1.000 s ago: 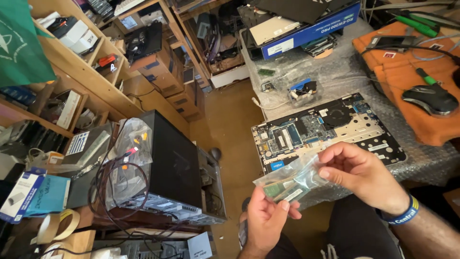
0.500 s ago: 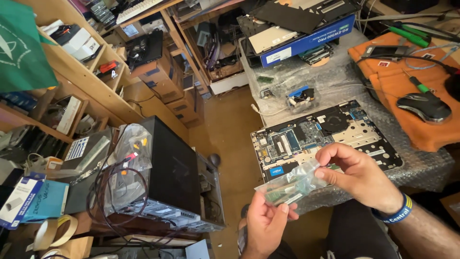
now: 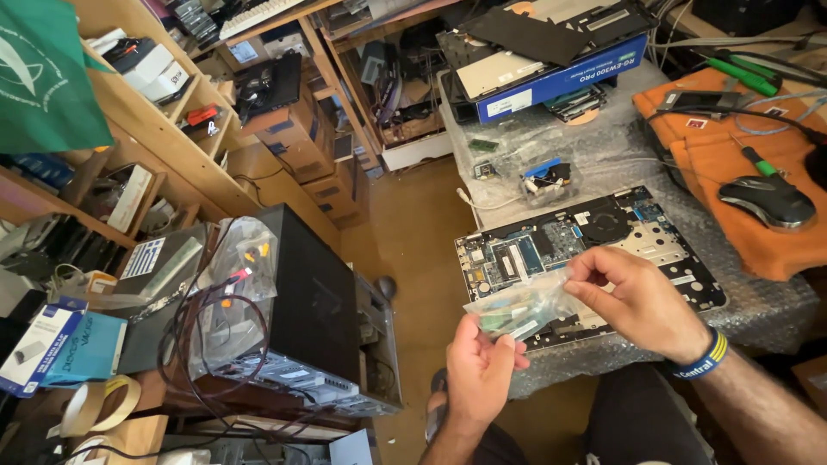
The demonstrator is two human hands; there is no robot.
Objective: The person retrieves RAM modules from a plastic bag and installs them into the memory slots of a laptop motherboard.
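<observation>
Both hands hold a small clear plastic bag (image 3: pixel 527 304) with small green circuit parts inside. My left hand (image 3: pixel 479 366) grips the bag's lower left end from below. My right hand (image 3: pixel 636 301), with a blue and yellow wristband, pinches its upper right end between thumb and fingers. The bag hangs just above the near edge of an opened laptop base (image 3: pixel 594 245) with its circuit board and fan exposed, lying on bubble wrap (image 3: pixel 758 314).
A black mouse (image 3: pixel 767 200) and green-handled screwdrivers (image 3: pixel 741 77) lie on an orange cloth (image 3: pixel 732 164) at right. A blue box (image 3: pixel 564 82) sits at the table's far end. A black computer tower (image 3: pixel 319 310) with cables stands at left, below cluttered wooden shelves (image 3: pixel 164 138).
The view has shifted slightly. My hands keep hold of the bag, the right hand's fingers working at its upper end.
</observation>
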